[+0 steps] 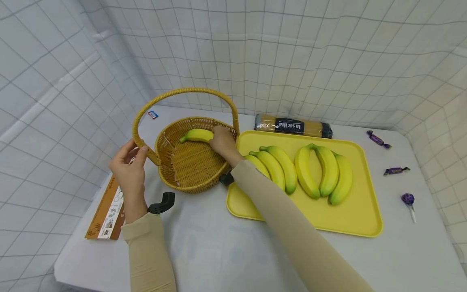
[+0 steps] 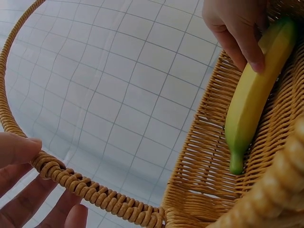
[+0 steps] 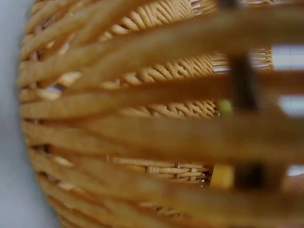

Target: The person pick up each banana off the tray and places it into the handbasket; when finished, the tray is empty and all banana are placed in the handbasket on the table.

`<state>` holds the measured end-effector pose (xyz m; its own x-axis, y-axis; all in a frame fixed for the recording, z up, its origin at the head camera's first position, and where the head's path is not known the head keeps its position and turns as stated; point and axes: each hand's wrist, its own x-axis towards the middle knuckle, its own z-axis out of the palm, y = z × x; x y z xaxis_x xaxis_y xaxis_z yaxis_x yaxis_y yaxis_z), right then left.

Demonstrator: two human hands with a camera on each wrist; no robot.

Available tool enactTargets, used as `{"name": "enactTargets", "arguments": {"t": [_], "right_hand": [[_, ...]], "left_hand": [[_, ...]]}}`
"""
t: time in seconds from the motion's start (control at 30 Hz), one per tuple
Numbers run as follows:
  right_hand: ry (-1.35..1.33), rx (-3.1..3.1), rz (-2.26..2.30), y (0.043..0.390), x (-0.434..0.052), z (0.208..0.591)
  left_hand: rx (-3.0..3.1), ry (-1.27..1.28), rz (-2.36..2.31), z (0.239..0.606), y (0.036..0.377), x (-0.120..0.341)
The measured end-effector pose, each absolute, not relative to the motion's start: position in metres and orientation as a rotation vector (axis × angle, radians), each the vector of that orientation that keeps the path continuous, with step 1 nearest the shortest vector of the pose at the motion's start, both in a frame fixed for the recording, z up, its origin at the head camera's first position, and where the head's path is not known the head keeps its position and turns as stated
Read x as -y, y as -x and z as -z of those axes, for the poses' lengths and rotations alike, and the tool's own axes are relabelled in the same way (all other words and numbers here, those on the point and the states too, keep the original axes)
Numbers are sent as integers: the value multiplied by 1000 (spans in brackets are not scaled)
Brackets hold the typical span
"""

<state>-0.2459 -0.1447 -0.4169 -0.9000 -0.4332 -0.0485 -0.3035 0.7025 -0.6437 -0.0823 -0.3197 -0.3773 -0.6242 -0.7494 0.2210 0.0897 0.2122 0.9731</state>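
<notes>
My left hand [image 1: 130, 168] grips the wicker handle [image 1: 189, 90] low on its left side, thumb on one side and fingers behind it. Inside the woven basket [image 1: 193, 188], a yellow banana [image 1: 198, 135] with green ends lies against the far wall. My right hand [image 1: 221, 140] reaches over the basket's right rim and holds that banana by its right part. In the left wrist view, the thumb and fingers straddle the banana [image 2: 249, 102] near its upper end. Blurred wicker strands [image 3: 118, 137] fill most of the right wrist view, with the right hand largely hidden there.
A yellow tray [image 1: 350, 219] with several bananas [image 1: 306, 172] stands right of the basket, partly under my right forearm. Behind it lies a pasta packet [image 1: 292, 126]. Wrapped candies [image 1: 379, 139] and a lollipop [image 1: 408, 199] are at far right; a brown box [image 1: 106, 217] is at left.
</notes>
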Motion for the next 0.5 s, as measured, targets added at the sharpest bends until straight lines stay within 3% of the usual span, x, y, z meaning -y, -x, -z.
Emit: {"name": "enactTargets", "arguments": {"t": [0.5], "right_hand": [[753,-2714,1144,238,130,409]], "left_hand": [[1747,-607,1541,377,84,319]]}}
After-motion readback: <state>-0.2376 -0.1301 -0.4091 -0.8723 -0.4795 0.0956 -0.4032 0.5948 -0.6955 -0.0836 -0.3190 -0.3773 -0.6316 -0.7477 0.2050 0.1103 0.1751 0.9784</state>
